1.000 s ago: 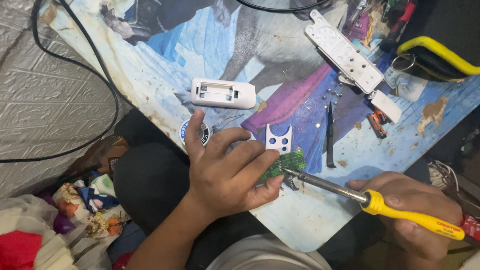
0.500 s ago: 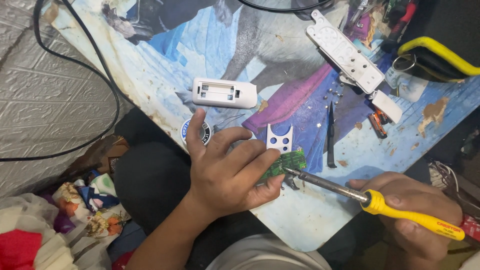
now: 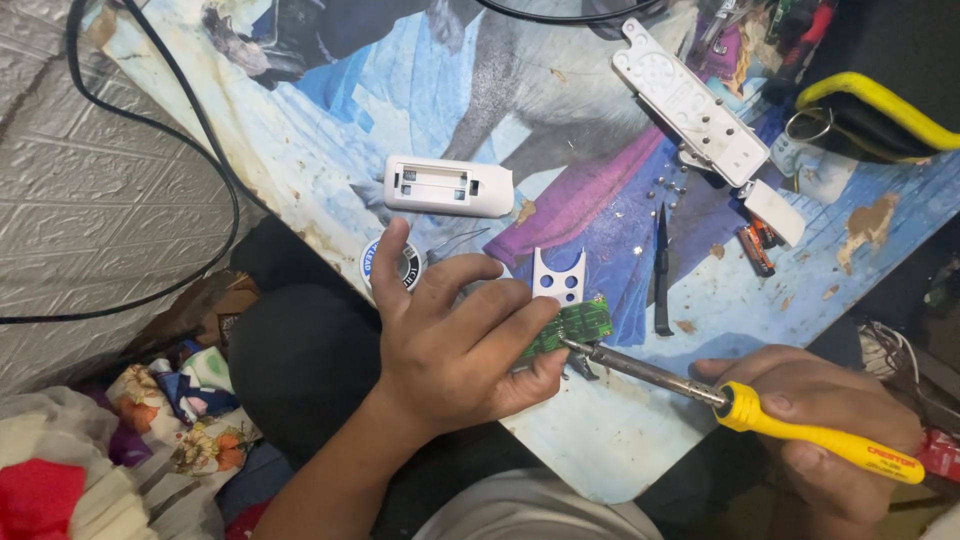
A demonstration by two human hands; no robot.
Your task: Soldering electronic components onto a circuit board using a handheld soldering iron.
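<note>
The left hand (image 3: pixel 455 350) is pinching a small green circuit board (image 3: pixel 570 328) against the picture-covered table (image 3: pixel 620 450). The right hand (image 3: pixel 815 430), at four o'clock from the board, is gripping a yellow-handled soldering iron (image 3: pixel 700 385) whose tip is touching the board.

A small green circuit board (image 3: pixel 568 328) lay flat near the front edge of the table, pinned under the fingers of the left hand (image 3: pixel 455 345), so only its right end showed. The soldering iron (image 3: pixel 740 405) had a yellow handle and a long dark metal shaft; it was gripped in the right hand (image 3: pixel 815 420) and lay at a low slant, handle to the right, its tip touching the lower edge of the board
</note>
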